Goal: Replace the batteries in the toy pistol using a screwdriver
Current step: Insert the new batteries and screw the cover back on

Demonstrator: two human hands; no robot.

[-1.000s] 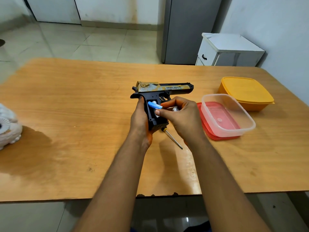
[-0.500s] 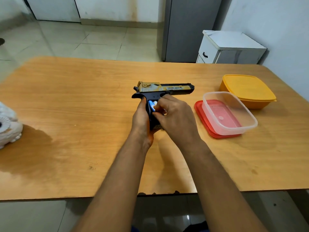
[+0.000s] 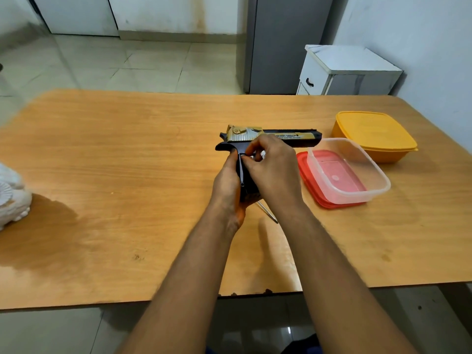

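I see toy pistol [image 3: 286, 137] mid-bench [image 3: 115, 162]; L hand [image 3: 227, 182] grips its grip, R hand [image 3: 273, 172] fingers curled, pinching at the grip. Screwdriver [image 3: 268, 213] shaft pokes out beneath hands.

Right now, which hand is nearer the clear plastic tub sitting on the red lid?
Right. The right hand is beside the clear plastic tub; the left hand is behind the pistol grip, farther away.

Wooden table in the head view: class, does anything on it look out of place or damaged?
Nothing is spilled. The near edge of the light brown wooden table is chipped, and the clear plastic container sits on its red lid rather than under it.
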